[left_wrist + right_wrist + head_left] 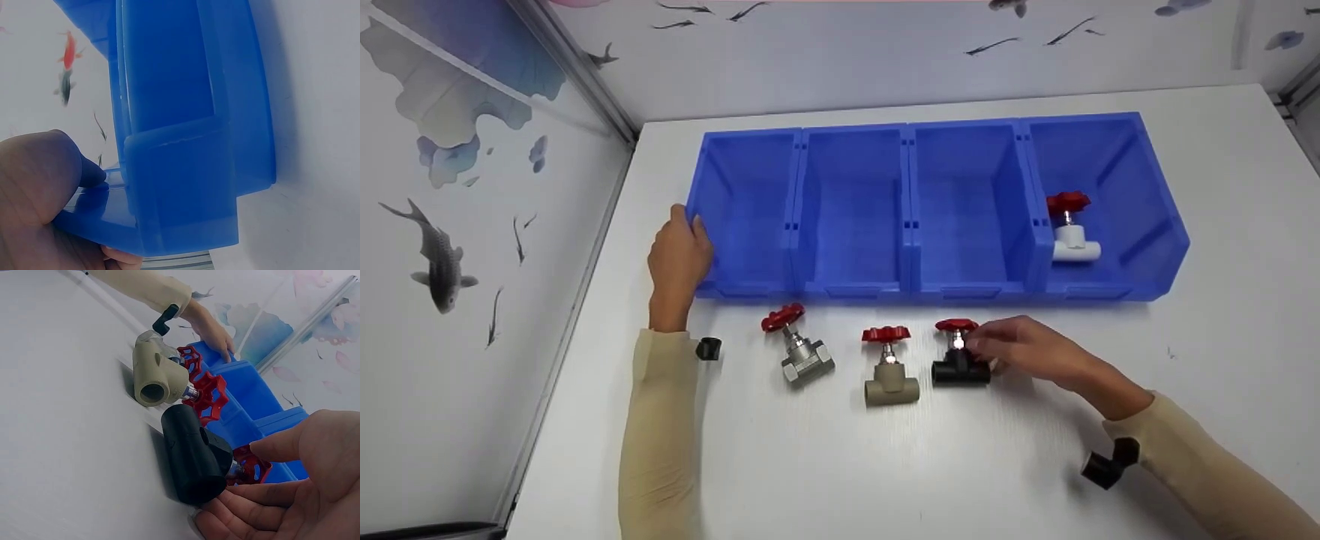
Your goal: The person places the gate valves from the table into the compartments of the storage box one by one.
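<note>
My left hand grips the left side wall of a row of joined blue bins; in the left wrist view its thumb lies over the rim, with fingertips below. My right hand is at a black valve with a red handwheel. In the right wrist view the thumb is by the handwheel and the loosely extended fingers lie beside the valve's black body. Left of it on the table are a tan valve and a silver metal valve, both with red handwheels.
A white valve with a red handwheel sits in the rightmost bin. The bins stand on a white table. Panels with painted fish border the table at the left and back.
</note>
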`<state>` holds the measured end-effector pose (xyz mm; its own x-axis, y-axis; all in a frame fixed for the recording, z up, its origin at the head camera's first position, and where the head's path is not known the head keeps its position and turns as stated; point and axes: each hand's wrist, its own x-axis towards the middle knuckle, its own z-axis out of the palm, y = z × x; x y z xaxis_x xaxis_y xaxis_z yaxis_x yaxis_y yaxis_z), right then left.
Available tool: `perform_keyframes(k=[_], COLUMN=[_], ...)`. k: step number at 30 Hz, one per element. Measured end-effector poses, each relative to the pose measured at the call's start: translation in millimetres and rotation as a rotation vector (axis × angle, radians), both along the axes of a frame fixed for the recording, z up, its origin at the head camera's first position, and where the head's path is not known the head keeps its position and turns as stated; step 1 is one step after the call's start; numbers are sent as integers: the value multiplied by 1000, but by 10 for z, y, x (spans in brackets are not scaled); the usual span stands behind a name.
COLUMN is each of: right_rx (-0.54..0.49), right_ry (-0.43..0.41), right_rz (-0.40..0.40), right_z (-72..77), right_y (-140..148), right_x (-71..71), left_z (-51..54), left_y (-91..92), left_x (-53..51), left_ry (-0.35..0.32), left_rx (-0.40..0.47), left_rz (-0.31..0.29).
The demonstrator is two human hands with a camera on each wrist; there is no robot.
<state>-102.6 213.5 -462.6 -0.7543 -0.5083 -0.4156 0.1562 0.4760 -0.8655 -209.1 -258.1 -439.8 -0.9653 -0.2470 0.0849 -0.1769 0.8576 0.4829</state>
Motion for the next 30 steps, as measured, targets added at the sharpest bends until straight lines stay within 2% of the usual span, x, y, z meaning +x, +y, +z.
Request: perform_keyframes(k=[7, 20, 30], right_rx=[104, 45, 57], right_ry=[38, -12, 19], right_rz=[-1, -61, -65], right_z=[-18, -20, -26], right_y=[-86, -165, -198], right_x=[52, 91, 124], left_z=[5, -3, -2], left_y=[4, 1, 4], left_x=[4, 6, 6], left_ry=[14, 25, 17], left_rx=[-1, -2, -1], left_rz=[-2, -4, 2])
